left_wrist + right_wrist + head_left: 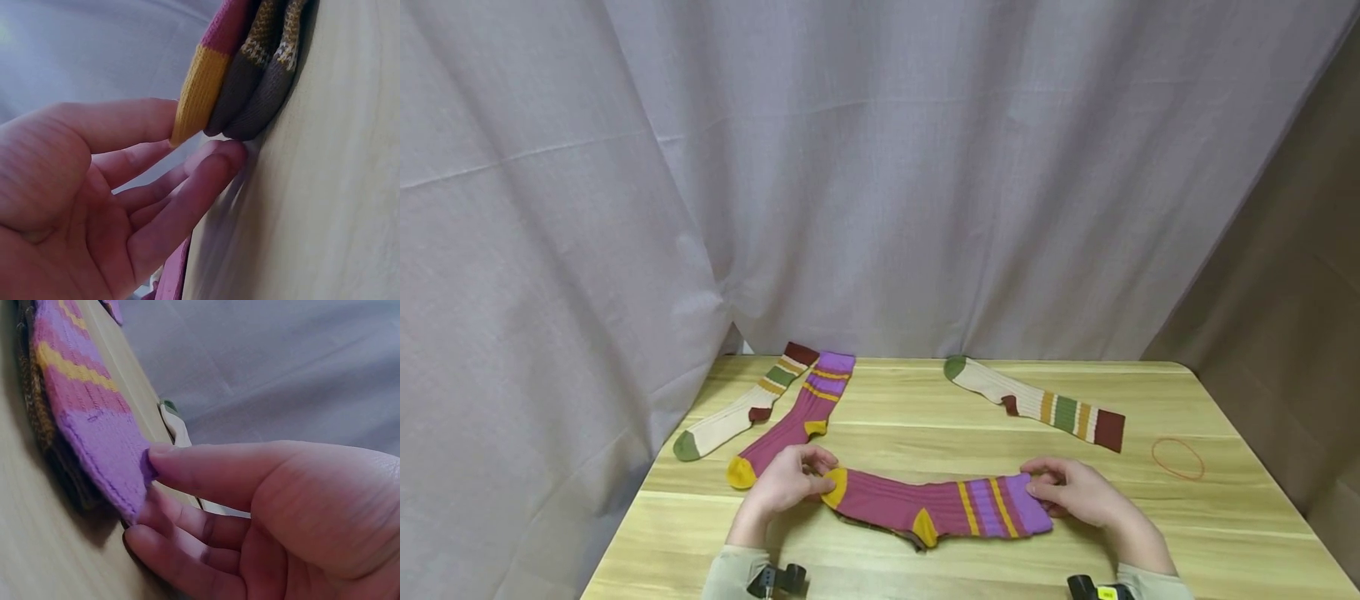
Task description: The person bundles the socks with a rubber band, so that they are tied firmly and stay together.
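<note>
A plum sock [887, 504] with yellow heel and toe and a purple striped cuff lies lengthwise at the front of the table. Beneath it are brown-and-grey socks [265, 94], mostly covered by it from above. My left hand [784, 482] holds the yellow toe end, thumb on the yellow knit and fingertips close to the grey toes below. At the other end my right hand [1084, 492] pinches the purple cuff [109, 456], with the thumb on top and the fingers under its edge.
Behind my left hand lie a matching plum sock [786, 425] and a cream sock [726, 421] with green toe, side by side. Another cream sock [992, 383] lies at the back right, near a thin orange loop [1177, 459]. Grey curtain [925, 183] hangs along the table's back edge.
</note>
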`<state>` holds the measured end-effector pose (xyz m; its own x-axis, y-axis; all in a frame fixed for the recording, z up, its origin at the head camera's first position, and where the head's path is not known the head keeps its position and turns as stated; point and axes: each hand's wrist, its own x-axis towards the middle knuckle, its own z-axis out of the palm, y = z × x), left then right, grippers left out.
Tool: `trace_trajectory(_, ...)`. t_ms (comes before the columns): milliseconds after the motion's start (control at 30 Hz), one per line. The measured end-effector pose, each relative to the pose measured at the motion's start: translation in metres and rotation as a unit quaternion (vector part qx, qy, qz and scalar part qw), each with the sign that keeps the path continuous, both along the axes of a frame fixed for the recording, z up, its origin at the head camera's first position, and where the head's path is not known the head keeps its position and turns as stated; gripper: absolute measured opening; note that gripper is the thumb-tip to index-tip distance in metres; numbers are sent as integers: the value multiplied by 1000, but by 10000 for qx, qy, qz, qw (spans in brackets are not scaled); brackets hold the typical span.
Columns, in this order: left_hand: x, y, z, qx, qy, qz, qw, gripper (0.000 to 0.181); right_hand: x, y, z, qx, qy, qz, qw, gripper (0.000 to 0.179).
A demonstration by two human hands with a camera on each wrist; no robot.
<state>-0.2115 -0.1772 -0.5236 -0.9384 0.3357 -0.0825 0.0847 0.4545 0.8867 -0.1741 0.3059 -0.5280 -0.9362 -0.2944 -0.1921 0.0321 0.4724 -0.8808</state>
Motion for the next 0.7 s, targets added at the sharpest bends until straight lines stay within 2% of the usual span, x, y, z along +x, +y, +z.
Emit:
trace_trajectory(167,-1,0,2,227,123,323,9991,31,0,5,1,-191,-142,8,9997,44)
trace_trajectory(300,-5,3,7,432,394,616,9964,30,0,8,0,-287,-256,-77,9992,46)
trace_trajectory(467,-12,8,12,658,739,1121,9888,29,0,10,0,-424,-300,-15,9986,46)
trace_trajectory(567,-17,9,13,913,758,1347,9838,30,0,10,0,-509,-335,33,9981,47)
trace_trajectory(700,-27,12,9,1093,775,1484,9798,30,0,13,-1,-503,-367,-6,9981,47)
